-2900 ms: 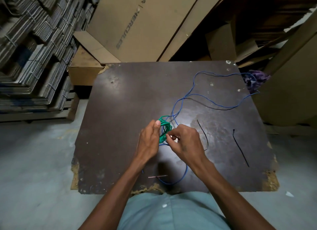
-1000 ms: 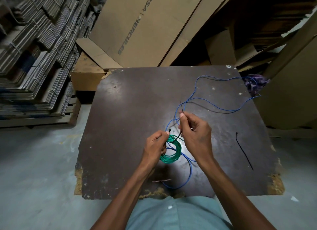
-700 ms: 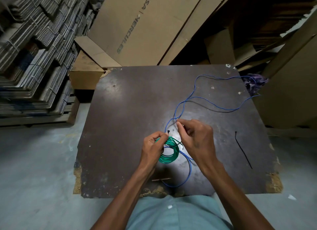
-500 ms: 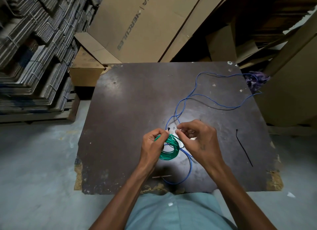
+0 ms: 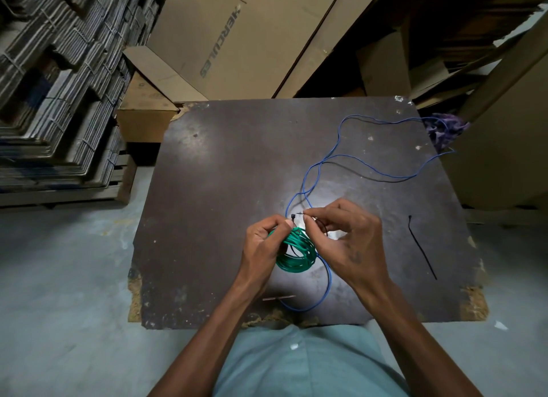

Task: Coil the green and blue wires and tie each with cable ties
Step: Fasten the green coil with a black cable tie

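**Green coil in hand, tie at its top**

I see my left hand [image 5: 264, 248] curled round the green wire coil [image 5: 296, 254], gripping it just below frame centre. My right hand [image 5: 341, 236] pinches the thin tail of a black cable tie [image 5: 294, 217], whose head sits at the coil's top. The blue wire [image 5: 332, 159] lies loose on the dark counter [image 5: 222, 189], trailing to the upper right. A second cable tie [image 5: 421, 245] lies at right, well apart. Cardboard boxes [image 5: 243, 34] stand along the top.
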`<state>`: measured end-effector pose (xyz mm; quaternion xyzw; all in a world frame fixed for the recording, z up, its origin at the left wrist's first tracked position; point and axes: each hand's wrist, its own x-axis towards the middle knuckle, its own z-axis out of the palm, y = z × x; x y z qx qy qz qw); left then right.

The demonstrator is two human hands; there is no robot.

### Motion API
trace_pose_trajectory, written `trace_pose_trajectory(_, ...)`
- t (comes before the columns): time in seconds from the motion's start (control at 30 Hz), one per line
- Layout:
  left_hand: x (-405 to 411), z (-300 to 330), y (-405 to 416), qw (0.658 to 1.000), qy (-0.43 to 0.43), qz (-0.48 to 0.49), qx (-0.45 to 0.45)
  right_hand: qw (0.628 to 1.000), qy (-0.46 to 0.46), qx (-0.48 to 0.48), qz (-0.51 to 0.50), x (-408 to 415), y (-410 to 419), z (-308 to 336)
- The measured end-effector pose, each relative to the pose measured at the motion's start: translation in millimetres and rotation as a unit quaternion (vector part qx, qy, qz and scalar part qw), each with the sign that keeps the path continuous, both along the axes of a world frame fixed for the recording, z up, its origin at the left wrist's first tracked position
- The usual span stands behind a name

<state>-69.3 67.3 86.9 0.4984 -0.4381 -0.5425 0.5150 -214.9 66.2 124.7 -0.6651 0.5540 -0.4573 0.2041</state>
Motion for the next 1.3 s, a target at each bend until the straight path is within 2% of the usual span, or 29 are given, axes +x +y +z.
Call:
trace_pose_trajectory(0.57,3,7,-2,0.997,-0.048,-0.012,-0.052,1.0,0.013,0.007,0.02,-1,-1,8)
trace_pose_trajectory(0.97,10,20,-3,0.979,-0.172,-0.057,-0.096,0.993,0.079,-0.015,0.085,-8,-2,12)
trace_pose_trajectory(1.03,13,21,-5,0.974,-0.192,-0.052,-0.104,0.995,0.032,0.04,0.088,-8,1,15)
trace_pose_trajectory(1.13,17,23,-8,0.97,-0.21,-0.042,-0.115,0.98,-0.097,0.152,0.079,-13,3,19)
trace_pose_trajectory(1.3,19,26,-8,0.963,-0.227,-0.055,-0.135,0.95,-0.204,0.226,0.064,-14,0,15)
